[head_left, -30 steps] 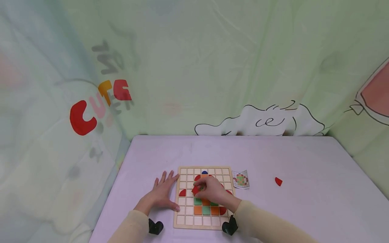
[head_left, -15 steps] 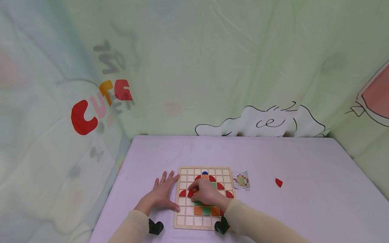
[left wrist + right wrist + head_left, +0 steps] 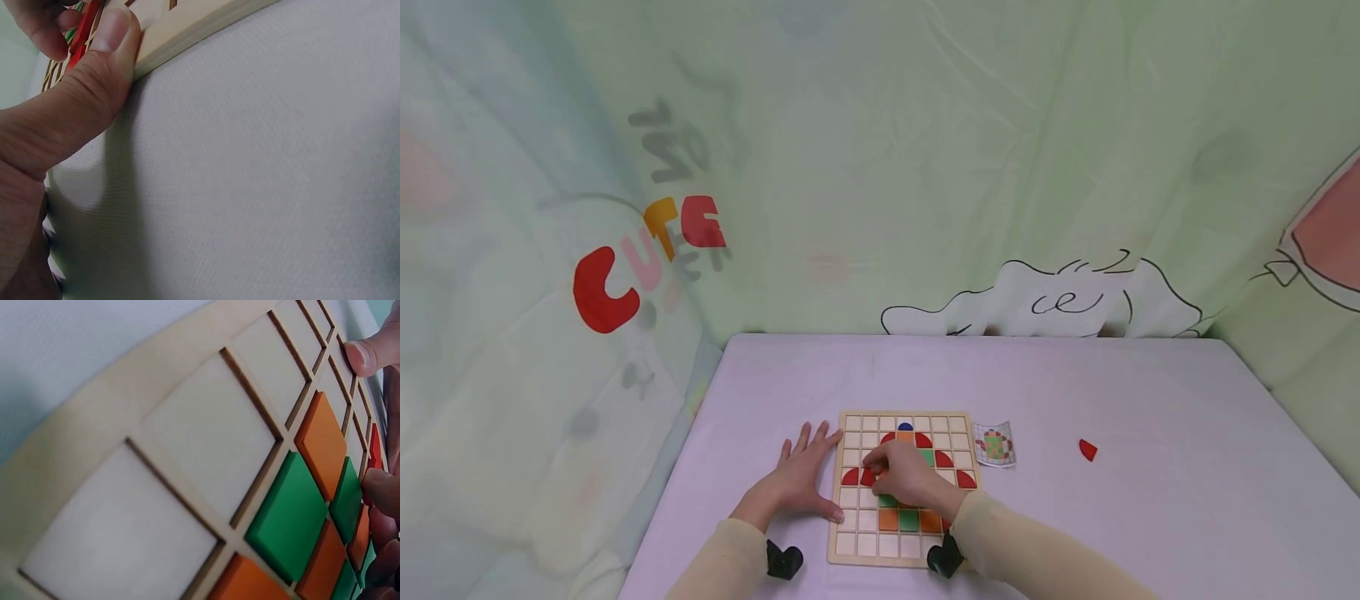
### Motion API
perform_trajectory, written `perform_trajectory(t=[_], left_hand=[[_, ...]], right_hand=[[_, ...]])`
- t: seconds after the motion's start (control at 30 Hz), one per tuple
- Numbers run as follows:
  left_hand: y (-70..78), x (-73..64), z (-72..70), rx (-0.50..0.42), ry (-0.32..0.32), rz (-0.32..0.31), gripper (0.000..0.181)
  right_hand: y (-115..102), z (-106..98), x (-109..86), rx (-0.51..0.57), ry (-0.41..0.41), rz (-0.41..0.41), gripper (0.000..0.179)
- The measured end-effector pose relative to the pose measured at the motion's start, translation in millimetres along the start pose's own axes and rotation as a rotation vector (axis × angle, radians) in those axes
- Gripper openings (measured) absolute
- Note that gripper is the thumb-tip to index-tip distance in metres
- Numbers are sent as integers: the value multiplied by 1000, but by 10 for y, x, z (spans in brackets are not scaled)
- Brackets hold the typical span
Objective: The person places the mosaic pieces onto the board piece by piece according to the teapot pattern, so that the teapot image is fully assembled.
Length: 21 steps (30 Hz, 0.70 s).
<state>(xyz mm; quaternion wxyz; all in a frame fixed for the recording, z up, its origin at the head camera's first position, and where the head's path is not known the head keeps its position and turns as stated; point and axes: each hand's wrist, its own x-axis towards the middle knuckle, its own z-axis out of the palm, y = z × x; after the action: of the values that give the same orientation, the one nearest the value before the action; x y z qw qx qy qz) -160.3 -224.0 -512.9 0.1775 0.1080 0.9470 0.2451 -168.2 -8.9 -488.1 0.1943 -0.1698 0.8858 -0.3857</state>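
Note:
A wooden grid board (image 3: 910, 546) lies on the table, holding green and orange squares, red quarter-circles and a blue piece at the top. My left hand (image 3: 797, 479) is spread at its left side, thumb and forefinger touching the edge; the left wrist view shows the thumb (image 3: 94, 81) against the rim. Over the board's middle, my right hand (image 3: 913, 479) pinches a red quarter-circle piece (image 3: 868, 477) at a cell just right of another red quarter-circle (image 3: 850, 477). Whether it lies flat in that cell is hidden by the fingers. In the right wrist view, green squares (image 3: 287, 519) sit near the fingertips.
A small printed pattern card (image 3: 995, 444) lies against the board's right side. Farther right, one loose red quarter-circle (image 3: 1087, 450) rests on the pale tablecloth (image 3: 1150, 500). Printed cloth (image 3: 880, 167) hangs behind and at the sides of the table.
My right hand has shifted left with the red quarter-circle and lowered it at the cell beside the leftmost red piece. The left hand has stayed still.

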Motion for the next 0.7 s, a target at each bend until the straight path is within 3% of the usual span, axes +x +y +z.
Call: perform_trajectory(t=[0.43,0.7], left_hand=[[-22,9,12,4,0,2,123],[-15,10,5,2,-2,11,124]], right_hand=[[1,22,17,-110,53,6,17],[14,17,23,-89,35,-7,15]])
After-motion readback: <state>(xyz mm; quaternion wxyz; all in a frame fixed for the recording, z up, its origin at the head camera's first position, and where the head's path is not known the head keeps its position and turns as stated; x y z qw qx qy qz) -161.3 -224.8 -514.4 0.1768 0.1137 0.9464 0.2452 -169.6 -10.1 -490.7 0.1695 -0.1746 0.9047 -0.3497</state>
